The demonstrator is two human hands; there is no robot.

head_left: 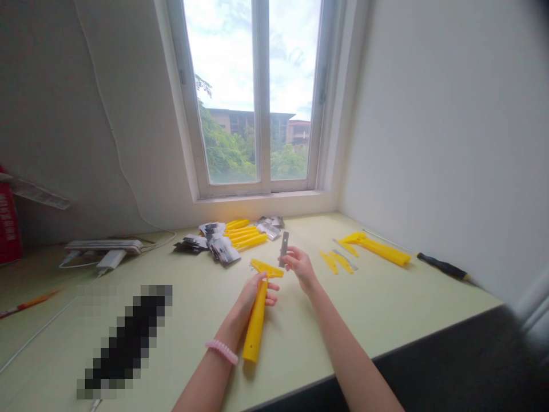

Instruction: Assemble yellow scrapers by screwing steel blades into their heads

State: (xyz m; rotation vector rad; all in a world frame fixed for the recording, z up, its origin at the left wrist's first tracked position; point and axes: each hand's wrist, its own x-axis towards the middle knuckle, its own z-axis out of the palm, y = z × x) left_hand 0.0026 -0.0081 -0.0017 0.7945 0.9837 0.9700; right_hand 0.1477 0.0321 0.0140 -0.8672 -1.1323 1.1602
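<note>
- The left hand (250, 294) has its fingers closed on a yellow scraper (256, 327), near the counter's (171, 366) front edge.
- The right hand (302, 269) pinches a thin blade (285, 245) in its fingers, beside the scraper's top.
- Yellow handles (252, 242) sit by the back edge.
- A screwdriver (441, 266) lies along the right edge.

1 cam, head-worn, wearer's POV, facing fwd & tilted down a bit over the tabletop (300, 349). Window (261, 91) is straight ahead at top ctr, its top cut off. L hand (247, 296) & R hand (302, 269) show approx mid-frame, at close range, seen from above/behind; L forearm (212, 366) & R forearm (351, 349) enter at btm edge. FOV wide: takes in R wall (441, 126), wall L of window (51, 103), plus table's near edge (429, 335) at btm R.
</note>
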